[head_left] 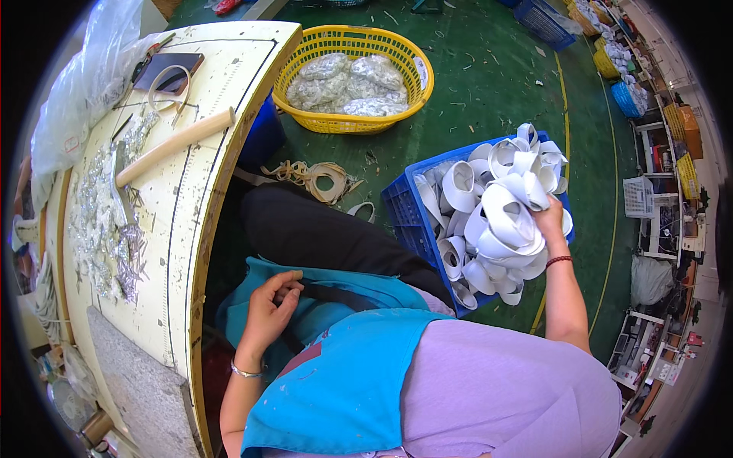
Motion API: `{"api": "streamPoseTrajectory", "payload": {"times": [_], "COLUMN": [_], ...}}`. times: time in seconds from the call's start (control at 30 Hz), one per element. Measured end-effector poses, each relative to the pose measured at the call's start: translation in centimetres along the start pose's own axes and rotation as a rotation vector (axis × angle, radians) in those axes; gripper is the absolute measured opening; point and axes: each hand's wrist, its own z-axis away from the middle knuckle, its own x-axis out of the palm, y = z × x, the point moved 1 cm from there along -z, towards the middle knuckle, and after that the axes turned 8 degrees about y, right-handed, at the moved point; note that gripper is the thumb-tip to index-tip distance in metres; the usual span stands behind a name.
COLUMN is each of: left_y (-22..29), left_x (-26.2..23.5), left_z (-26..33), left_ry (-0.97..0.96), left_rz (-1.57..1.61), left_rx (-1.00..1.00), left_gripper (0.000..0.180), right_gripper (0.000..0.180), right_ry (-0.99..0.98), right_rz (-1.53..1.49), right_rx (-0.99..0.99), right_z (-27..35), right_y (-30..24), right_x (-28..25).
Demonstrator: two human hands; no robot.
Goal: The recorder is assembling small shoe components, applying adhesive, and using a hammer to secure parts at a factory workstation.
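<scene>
My right hand [548, 218] is closed on a white curled strip [525, 189] at the right side of a heap of similar pieces. The heap of white loops and bent strips [477, 202] overfills a blue plastic crate [403, 210] on the floor to my right. The strip's far end merges with the other pieces, so its full shape cannot be made out. My left hand [269, 311] hovers by the blue apron [336, 382] over my lap, its fingers loosely bent and apart from the thumb, nothing visible in it.
On the left, a pale worktable [172, 252] bears a wooden-handled hammer [175, 146], scattered metal bits [103, 229] and a grey slab [141, 389]. A yellow basket [355, 122] with clear plastic bags stands ahead. Cream tape [324, 179] lies on the green floor. Shelves [660, 191] line the right.
</scene>
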Motion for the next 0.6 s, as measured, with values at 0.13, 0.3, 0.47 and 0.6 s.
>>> {"api": "streamPoseTrajectory", "payload": {"times": [0.13, 0.3, 0.47, 0.6], "left_y": [0.2, 0.8, 0.4, -0.9], "left_x": [-0.3, -0.8, -1.5, -2.2], "left_z": [0.3, 1.3, 3.0, 3.9], "left_ry": [-0.004, 0.025, 0.096, 0.120], "left_rz": [0.025, 0.021, 0.073, 0.111], "left_rx": [0.036, 0.131, 0.183, 0.194], "left_gripper": [0.027, 0.028, 0.029, 0.029], "right_gripper": [0.028, 0.027, 0.026, 0.031], "right_ry": [-0.004, -0.045, -0.126, -0.125], "right_rz": [-0.074, -0.212, -0.320, -0.345], "right_rx": [-0.068, 0.040, -0.010, -0.162], "right_z": [-1.2, -1.6, -3.0, -2.9], "right_y": [-2.0, -6.3, -10.3, -16.8], "right_x": [-4.1, -7.9, -11.0, -11.7]}}
